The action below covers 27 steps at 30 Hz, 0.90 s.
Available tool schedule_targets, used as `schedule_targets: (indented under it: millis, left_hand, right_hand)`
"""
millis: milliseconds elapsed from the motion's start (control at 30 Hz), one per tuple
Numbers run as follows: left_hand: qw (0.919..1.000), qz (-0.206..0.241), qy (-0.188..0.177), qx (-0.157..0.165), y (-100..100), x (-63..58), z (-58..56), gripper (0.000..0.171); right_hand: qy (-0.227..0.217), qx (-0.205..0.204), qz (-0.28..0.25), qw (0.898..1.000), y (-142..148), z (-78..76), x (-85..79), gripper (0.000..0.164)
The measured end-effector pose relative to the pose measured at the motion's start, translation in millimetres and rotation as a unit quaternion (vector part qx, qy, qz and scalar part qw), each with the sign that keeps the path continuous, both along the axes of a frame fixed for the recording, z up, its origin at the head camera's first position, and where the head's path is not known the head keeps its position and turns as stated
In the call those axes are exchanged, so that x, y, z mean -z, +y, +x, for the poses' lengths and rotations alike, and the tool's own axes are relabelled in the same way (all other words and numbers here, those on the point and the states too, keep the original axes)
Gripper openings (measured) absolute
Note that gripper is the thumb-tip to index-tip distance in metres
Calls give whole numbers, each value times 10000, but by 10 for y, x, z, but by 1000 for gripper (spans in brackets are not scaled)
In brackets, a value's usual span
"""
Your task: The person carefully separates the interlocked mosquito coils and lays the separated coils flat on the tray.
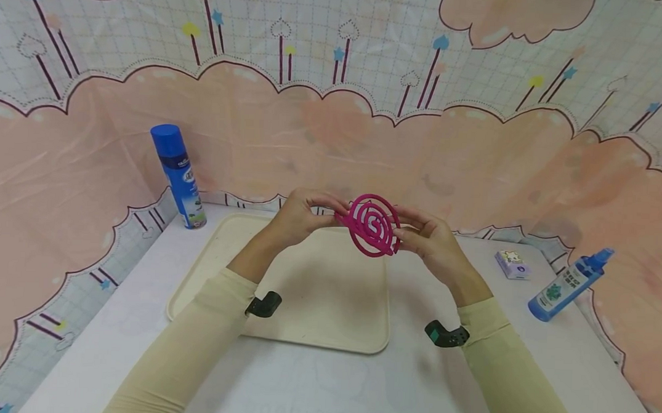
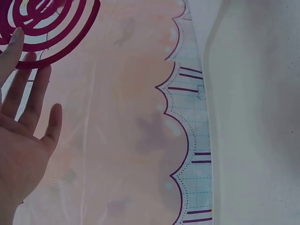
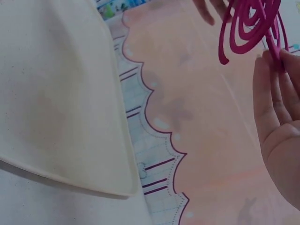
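A magenta mosquito coil point(image 1: 370, 236) is up in the air above the back of the table. Its rings are partly spread apart, with one flat spiral slanting across another. My left hand point(image 1: 303, 217) pinches the coil's left edge between thumb and fingers. From the right side, my right hand point(image 1: 431, 245) pinches the other edge. In the left wrist view the left thumb lies over the outer ring of the coil point(image 2: 85, 35), fingertips behind it. The right wrist view has the right fingertips on the lower strand of the coil point(image 3: 276, 58), while a loose outer end hangs free.
Below the hands lies a cream tray point(image 1: 325, 332) on the white table point(image 1: 312, 384). A blue spray can point(image 1: 179, 178) stands at the back left. Toward the right are a small purple box point(image 1: 513, 265) and a blue spray bottle point(image 1: 568, 288). A patterned cloth point(image 1: 267, 142) hangs behind.
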<state>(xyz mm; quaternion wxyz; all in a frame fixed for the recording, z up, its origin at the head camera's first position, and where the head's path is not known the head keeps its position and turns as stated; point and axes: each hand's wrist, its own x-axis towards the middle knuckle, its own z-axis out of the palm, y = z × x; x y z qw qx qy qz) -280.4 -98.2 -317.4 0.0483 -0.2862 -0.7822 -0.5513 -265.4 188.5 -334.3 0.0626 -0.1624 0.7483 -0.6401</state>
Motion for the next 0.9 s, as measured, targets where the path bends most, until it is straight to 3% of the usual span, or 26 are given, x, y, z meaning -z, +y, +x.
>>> schedule_targets:
  millis: [100,267,400,500,667,900]
  left_hand:
    - [9999,-94,-87,37,-9,-3,7,17]
    - [9994,-260,-115,199,-19,6,20,18]
    - [9991,-362,-29,224,-8,10,36,17]
    - [9991,-321,-69,271,-6,8,48,17]
    - [9989,-122,-254,378,-19,7,64,18]
    - [9985,28,-302,446,-34,4,59,19]
  right_hand:
    - [22,-62,-18,10000,-1,3,-9,48]
    - [-203,26,-275,9994,-21,8,-34,32]
    - [-342,31,-294,9990,-34,5,-46,43]
    - [-398,-2,-157,9991,-29,10,-41,48]
    - [-412,9,5,9992,-23,22,-39,34]
    - [-362,-18,-321,9988,-2,22,-45,27]
